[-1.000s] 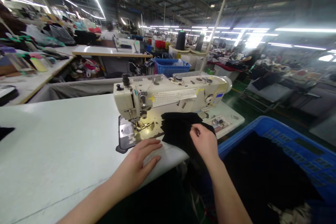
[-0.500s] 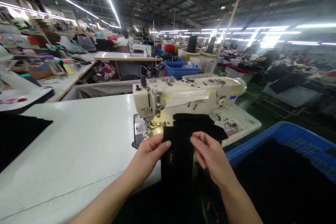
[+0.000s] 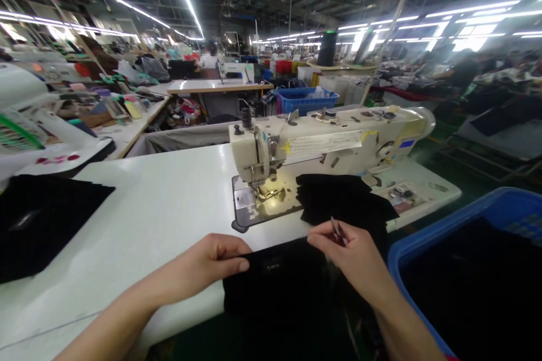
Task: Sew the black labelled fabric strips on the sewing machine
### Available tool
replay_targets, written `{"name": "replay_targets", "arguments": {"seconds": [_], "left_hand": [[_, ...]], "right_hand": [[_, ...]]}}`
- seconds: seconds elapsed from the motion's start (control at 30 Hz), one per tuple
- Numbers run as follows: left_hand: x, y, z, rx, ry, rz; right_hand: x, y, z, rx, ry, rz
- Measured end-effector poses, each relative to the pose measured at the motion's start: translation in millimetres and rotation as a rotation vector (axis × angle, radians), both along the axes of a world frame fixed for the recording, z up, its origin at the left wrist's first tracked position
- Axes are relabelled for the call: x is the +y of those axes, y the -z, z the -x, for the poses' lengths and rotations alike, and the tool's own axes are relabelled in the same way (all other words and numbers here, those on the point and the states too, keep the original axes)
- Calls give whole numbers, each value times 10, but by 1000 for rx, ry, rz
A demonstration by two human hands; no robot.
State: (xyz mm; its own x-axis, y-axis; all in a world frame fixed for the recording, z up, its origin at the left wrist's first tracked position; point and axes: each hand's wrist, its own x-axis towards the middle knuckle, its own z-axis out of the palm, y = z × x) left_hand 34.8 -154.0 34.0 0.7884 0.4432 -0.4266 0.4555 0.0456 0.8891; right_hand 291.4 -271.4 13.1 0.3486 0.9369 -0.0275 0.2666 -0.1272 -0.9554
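A black fabric piece [image 3: 275, 287] with a small lettered label [image 3: 273, 264] near its upper edge hangs at the front edge of the white table [image 3: 169, 203]. My left hand [image 3: 207, 265] pinches its upper left corner between thumb and fingers. At the upper right corner, my right hand [image 3: 353, 254] pinches the same edge. A small pointed metal tool [image 3: 337, 231] also sticks up from the right hand's fingers; its kind is unclear. Just beyond stands a sewing machine [image 3: 330, 135] with its lamp lit, and black cloth pieces [image 3: 339, 197] lie in front of its arm.
To the right is a blue plastic crate [image 3: 396, 262] with dark cloth inside. Another black cloth pile [image 3: 51, 220] lies at the table's left side. Behind the machine are a second blue crate [image 3: 307, 102] and a further sewing table [image 3: 195, 87].
The fabric has turned so that its labelled edge runs across the top, and it sits lower. My hands have moved farther apart, the left one down and leftward. The view has shifted left.
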Motion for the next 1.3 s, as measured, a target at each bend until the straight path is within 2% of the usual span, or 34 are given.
{"name": "replay_targets", "arguments": {"seconds": [0.13, 0.27, 0.3, 0.37, 0.43, 0.5, 0.63, 0.77, 0.8, 0.87, 0.93, 1.0, 1.13, 1.3], "left_hand": [[287, -47, 227, 28, -72, -63], [613, -34, 211, 108, -252, -190], [696, -18, 181, 105, -270, -222], [856, 32, 104, 72, -214, -247], [999, 112, 5, 61, -110, -288], [1112, 227, -119, 92, -86, -427], [1195, 471, -379, 118, -195, -734], [1076, 545, -437, 71, -247, -917], [1019, 543, -408, 57, -256, -982], [888, 546, -323, 16, -220, -1154], [764, 577, -235, -32, -108, -1325], [688, 631, -172, -50, -1, -1404], [737, 715, -137, -39, 30, -1411], [883, 703, -161, -99, 38, -1386]], "right_hand": [[-62, 286, 135, 137, -103, 195], [-132, 549, 479, 295, -281, 339], [-150, 602, 564, 345, -314, 360], [-180, 689, 710, 419, -352, 375], [-194, 752, 813, 453, -346, 372], [-182, 792, 876, 456, -306, 362], [-95, 796, 915, 364, -170, 324], [-64, 770, 821, 84, -115, 284], [-76, 777, 772, -22, -125, 245], [-105, 804, 653, -266, -207, 60], [-115, 829, 533, -506, -347, -212], [-90, 824, 442, -663, -449, -400], [27, 726, 391, -797, -488, -493], [145, 632, 443, -869, -487, -526]]}}
